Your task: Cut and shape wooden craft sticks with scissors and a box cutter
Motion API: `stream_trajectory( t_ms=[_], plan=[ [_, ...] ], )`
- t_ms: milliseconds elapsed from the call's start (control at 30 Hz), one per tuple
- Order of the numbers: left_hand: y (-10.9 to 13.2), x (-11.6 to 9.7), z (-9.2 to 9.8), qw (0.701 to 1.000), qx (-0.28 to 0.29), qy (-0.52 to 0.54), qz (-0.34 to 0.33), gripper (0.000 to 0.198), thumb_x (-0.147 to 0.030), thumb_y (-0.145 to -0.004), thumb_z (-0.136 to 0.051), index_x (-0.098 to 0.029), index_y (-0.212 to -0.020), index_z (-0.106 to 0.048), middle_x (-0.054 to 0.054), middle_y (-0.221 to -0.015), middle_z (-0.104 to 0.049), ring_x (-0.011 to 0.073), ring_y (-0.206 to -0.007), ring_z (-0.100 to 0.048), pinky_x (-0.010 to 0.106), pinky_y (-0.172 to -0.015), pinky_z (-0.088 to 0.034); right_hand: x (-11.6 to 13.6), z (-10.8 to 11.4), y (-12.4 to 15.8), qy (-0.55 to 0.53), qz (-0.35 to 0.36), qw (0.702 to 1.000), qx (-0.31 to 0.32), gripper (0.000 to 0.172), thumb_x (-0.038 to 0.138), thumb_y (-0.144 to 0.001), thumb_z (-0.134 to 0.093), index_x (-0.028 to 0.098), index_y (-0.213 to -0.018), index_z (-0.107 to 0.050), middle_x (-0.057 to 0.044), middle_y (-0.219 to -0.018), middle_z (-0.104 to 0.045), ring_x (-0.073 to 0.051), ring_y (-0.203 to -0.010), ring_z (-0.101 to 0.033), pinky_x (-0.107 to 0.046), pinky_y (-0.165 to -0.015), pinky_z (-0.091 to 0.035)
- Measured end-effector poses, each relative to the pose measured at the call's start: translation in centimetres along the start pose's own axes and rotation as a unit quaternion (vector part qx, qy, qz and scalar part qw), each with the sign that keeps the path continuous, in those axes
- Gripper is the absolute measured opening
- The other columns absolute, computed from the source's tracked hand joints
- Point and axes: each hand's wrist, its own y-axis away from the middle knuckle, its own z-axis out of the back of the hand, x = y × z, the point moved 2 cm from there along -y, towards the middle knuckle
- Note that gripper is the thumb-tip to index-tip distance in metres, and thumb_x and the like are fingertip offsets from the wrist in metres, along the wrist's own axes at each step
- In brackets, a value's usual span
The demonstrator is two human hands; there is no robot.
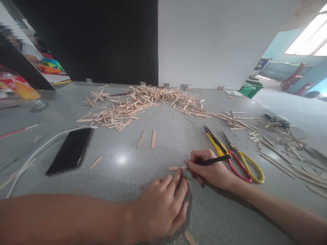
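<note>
A small wooden craft stick (173, 168) lies crosswise on the grey table in front of me. My left hand (163, 202) presses it down with fingertips near its middle, the fingers bent and the thumb lower down. My right hand (206, 168) is closed round a slim black pen (217, 159), held in a writing grip over the stick's right part; the fingers hide the pen's tip and that end of the stick. Just right of this hand lie scissors (240, 160) with one red and one yellow handle, and a yellow-and-black utility knife (216, 140).
Loose craft sticks (153, 98) are heaped along the upright panel (204, 41) at the back. Scraps (288, 146) spread on the right. Two single sticks (153, 139) lie mid-table. Left are a phone (70, 151), a white cable (33, 153) and a bottle (22, 88).
</note>
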Motion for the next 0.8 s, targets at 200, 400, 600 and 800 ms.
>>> stream_trajectory(
  t_ms=[200, 400, 600, 800],
  plan=[
    [0.02, 0.03, -0.19, 1.0, 0.002, 0.0, 0.0, 0.052, -0.03, -0.104, -0.039, 0.004, -0.14, -0.056, 0.034, -0.14, -0.062, 0.0399, -0.107, -0.074, 0.045, -0.069, -0.066, 0.0, -0.06, 0.04, 0.0, -0.002, 1.0, -0.005, 0.039, 0.043, -0.092, -0.07, 0.022, -0.064, -0.054, 0.004, -0.051, -0.059, -0.009, -0.036, -0.052, -0.02, -0.036, -0.036],
    [0.04, -0.07, -0.24, 1.0, 0.003, 0.001, 0.0, 0.052, -0.03, -0.103, -0.04, 0.003, -0.139, -0.057, 0.033, -0.14, -0.062, 0.0396, -0.106, -0.074, 0.045, -0.069, -0.066, -0.16, -0.08, -0.06, 0.002, -0.003, 1.0, -0.008, 0.04, 0.043, -0.092, -0.07, 0.022, -0.064, -0.053, 0.005, -0.05, -0.058, -0.009, -0.035, -0.051, -0.02, -0.035, -0.037],
    [-0.03, -0.02, -0.05, 1.0, 0.002, 0.002, 0.002, 0.052, -0.03, -0.103, -0.04, 0.004, -0.138, -0.058, 0.033, -0.14, -0.062, 0.0399, -0.107, -0.074, 0.044, -0.07, -0.066, -0.16, -0.04, -0.05, 0.003, -0.001, 1.0, -0.009, 0.039, 0.042, -0.093, -0.069, 0.022, -0.064, -0.053, 0.005, -0.05, -0.059, -0.009, -0.035, -0.051, -0.019, -0.034, -0.037],
    [-0.05, -0.02, -0.06, 1.0, 0.0, 0.0, 0.003, 0.052, -0.03, -0.103, -0.04, 0.004, -0.138, -0.057, 0.034, -0.14, -0.061, 0.0404, -0.108, -0.074, 0.045, -0.07, -0.066, -0.1, -0.01, -0.05, 0.006, -0.001, 1.0, -0.009, 0.04, 0.042, -0.093, -0.069, 0.022, -0.063, -0.052, 0.005, -0.049, -0.058, -0.008, -0.034, -0.051, -0.019, -0.034, -0.037]
  ],
)
